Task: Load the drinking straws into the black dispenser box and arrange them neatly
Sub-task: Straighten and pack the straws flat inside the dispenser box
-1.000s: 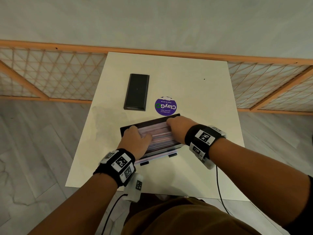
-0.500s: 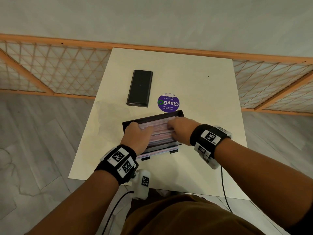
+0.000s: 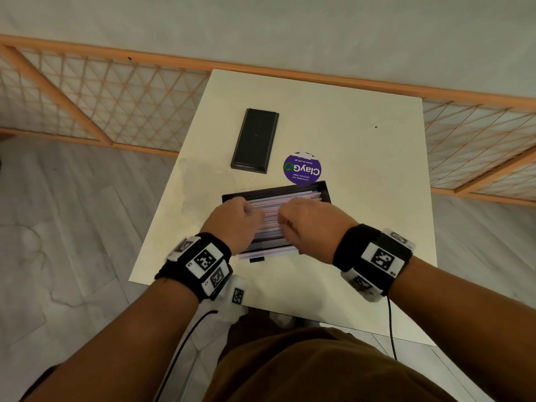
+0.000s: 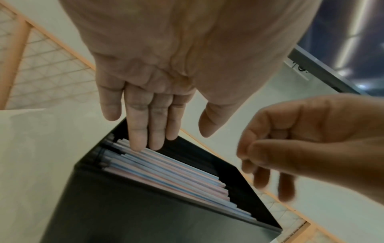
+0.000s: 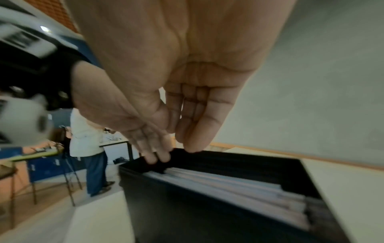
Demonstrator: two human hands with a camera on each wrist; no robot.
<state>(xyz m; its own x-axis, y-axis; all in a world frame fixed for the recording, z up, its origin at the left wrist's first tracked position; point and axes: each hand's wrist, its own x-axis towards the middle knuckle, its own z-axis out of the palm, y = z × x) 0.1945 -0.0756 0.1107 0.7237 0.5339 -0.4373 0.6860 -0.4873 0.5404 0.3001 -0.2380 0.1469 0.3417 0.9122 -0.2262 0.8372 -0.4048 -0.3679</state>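
The black dispenser box stands open on the white table, filled with pink and pale blue straws lying lengthwise. A few straws show in its near front slot. My left hand is over the box's left end. In the left wrist view its straight fingers touch the straw ends. My right hand hovers over the middle of the box, its fingers together and pointing down, holding nothing. The right hand looks loosely curled in the left wrist view.
The box's black lid lies at the back left of the table, beside a round purple sticker. An orange lattice railing runs behind the table. A person stands far off in the right wrist view.
My right hand has come off the right end of the straws and moved left toward the middle, uncovering that end. The left hand stays at the left end.
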